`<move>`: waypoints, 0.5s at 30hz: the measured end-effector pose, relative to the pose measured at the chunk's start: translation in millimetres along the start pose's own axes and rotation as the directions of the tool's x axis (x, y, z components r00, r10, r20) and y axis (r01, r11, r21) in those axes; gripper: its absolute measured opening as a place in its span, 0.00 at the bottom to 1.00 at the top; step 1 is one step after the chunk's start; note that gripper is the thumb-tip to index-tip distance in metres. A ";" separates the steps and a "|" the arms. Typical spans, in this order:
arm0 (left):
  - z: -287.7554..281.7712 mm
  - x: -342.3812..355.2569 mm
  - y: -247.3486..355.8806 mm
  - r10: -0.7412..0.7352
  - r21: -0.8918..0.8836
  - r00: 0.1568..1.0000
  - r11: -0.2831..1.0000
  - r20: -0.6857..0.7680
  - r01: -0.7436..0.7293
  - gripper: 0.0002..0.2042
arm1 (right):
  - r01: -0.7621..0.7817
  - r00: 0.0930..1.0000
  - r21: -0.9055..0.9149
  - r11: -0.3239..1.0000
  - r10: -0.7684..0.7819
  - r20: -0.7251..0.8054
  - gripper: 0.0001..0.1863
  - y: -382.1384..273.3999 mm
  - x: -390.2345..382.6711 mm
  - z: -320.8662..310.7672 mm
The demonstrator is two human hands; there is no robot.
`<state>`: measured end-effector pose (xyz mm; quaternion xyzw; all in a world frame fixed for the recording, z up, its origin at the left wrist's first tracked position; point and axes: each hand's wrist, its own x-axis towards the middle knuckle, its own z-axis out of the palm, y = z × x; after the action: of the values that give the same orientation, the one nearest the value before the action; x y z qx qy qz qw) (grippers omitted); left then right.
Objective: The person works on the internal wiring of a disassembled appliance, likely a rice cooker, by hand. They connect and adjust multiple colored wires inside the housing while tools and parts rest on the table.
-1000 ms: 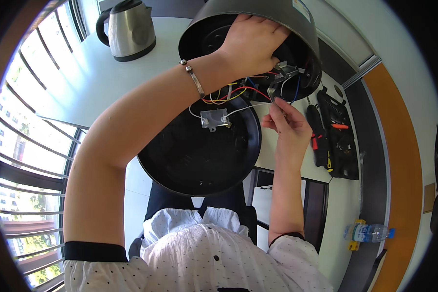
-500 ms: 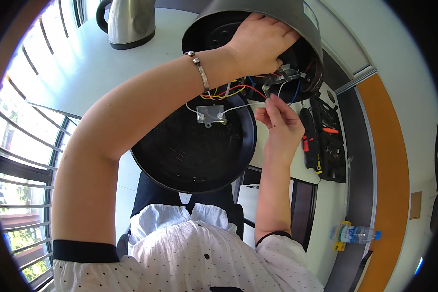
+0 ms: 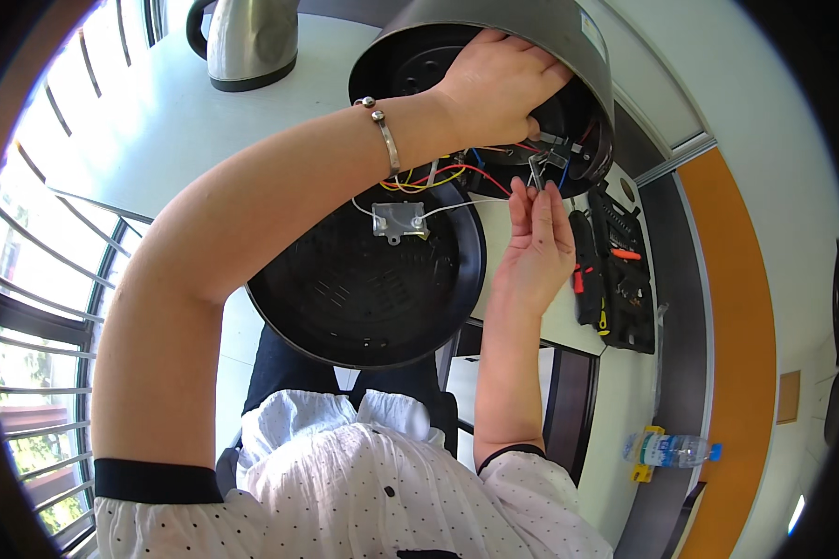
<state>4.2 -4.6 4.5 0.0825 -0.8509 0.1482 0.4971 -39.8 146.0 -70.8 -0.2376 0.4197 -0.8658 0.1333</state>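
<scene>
Inside a tilted dark cylindrical appliance housing (image 3: 592,65), my left hand (image 3: 503,84) lies with fingers stretched flat against the inner wall. My right hand (image 3: 536,242) is below its opening, thumb and fingers pinched on a small bent metal piece (image 3: 536,172), whose exact kind I cannot make out. Beside that piece, a metal bracket (image 3: 555,154) sits at the housing's lower edge. Red, yellow, white and blue wires (image 3: 447,174) run out of the housing. White leads join a small clear box (image 3: 399,221) over a round black shallow base (image 3: 373,298).
A steel kettle (image 3: 252,42) stands on the white table (image 3: 140,140) at far left. An open tool case (image 3: 625,270) lies right of my right hand. Farther right is a plastic bottle (image 3: 676,451) with a blue cap. Barred windows (image 3: 42,307) line the left side.
My right hand has shifted slightly up and right with the small metal piece, closer to the bracket, and its fingers have straightened. My left hand has stayed in place inside the housing.
</scene>
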 end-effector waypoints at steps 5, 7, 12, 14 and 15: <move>-0.5 -0.2 0.3 0.024 0.008 1.000 1.000 0.008 -0.025 0.30 | -0.062 0.997 0.178 0.982 0.068 -0.027 0.13 6.3 -2.4 3.6; -1.9 -0.2 1.4 0.023 -0.018 1.000 1.000 0.022 -0.022 0.30 | -0.060 0.998 0.139 0.988 0.062 -0.008 0.13 9.1 1.4 1.5; -0.8 0.1 0.8 0.003 -0.027 0.999 1.000 0.054 -0.001 0.30 | 0.008 1.000 -0.002 1.000 -0.008 0.022 0.12 11.5 9.4 7.6; -1.1 0.7 2.7 -0.020 -0.037 0.998 0.999 0.063 0.022 0.29 | 0.030 0.999 -0.039 0.999 -0.028 0.041 0.10 12.5 12.0 6.8; -1.6 1.2 3.5 -0.030 -0.043 0.997 0.999 0.067 0.033 0.29 | 0.058 0.998 -0.070 0.996 -0.056 0.025 0.09 11.7 12.5 7.8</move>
<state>3.9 -0.7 5.6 0.0901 -0.8686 0.1188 0.4725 -46.0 128.3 -72.2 -0.2642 0.4415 -0.8510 0.1050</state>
